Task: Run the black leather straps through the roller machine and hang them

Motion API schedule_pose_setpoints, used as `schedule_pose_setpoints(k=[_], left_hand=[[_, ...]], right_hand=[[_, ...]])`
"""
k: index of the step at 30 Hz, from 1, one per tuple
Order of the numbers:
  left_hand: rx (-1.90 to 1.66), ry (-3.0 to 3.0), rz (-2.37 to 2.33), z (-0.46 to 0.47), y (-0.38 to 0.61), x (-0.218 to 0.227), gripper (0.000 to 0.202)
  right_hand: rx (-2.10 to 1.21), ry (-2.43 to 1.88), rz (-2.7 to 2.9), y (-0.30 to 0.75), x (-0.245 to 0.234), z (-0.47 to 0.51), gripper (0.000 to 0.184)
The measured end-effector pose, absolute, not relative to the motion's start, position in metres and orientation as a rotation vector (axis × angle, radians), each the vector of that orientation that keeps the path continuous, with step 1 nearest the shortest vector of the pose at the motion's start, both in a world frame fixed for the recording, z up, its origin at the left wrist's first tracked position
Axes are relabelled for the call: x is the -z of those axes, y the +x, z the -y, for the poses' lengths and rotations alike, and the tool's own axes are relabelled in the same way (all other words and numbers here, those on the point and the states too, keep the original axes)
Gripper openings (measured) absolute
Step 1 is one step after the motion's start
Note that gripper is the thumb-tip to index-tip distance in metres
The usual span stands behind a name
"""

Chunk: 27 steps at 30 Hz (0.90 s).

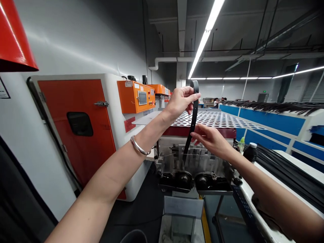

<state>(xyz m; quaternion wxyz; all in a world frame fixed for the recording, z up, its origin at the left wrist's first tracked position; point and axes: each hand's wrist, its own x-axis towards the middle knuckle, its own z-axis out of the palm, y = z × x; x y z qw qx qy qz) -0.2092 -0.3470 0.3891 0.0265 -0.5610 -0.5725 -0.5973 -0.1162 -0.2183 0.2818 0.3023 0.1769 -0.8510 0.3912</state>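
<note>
A person's left hand (pixel 181 99), near the centre of the frame, pinches a black strap (pixel 194 116) between thumb and fingers just below its curled top, while the right hand (pixel 209 137), lower and to the right, has its thumb and fingertips closed lightly on the strap further down. The strap hangs at a slant in mid-frame, a row of small holes along it; its tail drops in front of the machine (pixel 174 162), though whether it touches the clear guard there cannot be told. For steady handling, the upper pinch is best kept firm and the lower fingers light, so that the strap lies flat without twisting and its holes and edges face the eye; the loose tail seems best kept away from the dark rollers below. Behind the hands a perforated panel (pixel 207 118) spreads above the machine. An orange door (pixel 76 135) fills the left of the frame, with an orange control box (pixel 130 97) at upper centre-left. More dark strips (pixel 291 168) lie at lower right, beside a dark bottle (pixel 250 153), and a strip light (pixel 207 33) crosses the grey ceiling.
</note>
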Motion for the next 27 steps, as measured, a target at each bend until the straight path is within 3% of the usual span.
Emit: schedule_pose_setpoints(k=[8,20,27], left_hand=[[1.862,-1.707,1.811,0.346,-0.211,-0.366,0.011],[1.881,-1.67,1.89,0.338,-0.211,-0.359,0.015],[1.541,-1.626,2.15,0.341,-0.214,-0.326,0.029]], right_hand=[[-1.018,0.415,2.305,-0.126,-0.258,0.218,0.023],[-0.954,0.331,2.455,-0.113,-0.258,0.198,0.021],[-0.51,0.171,2.422,-0.086,-0.246,0.197,0.023]])
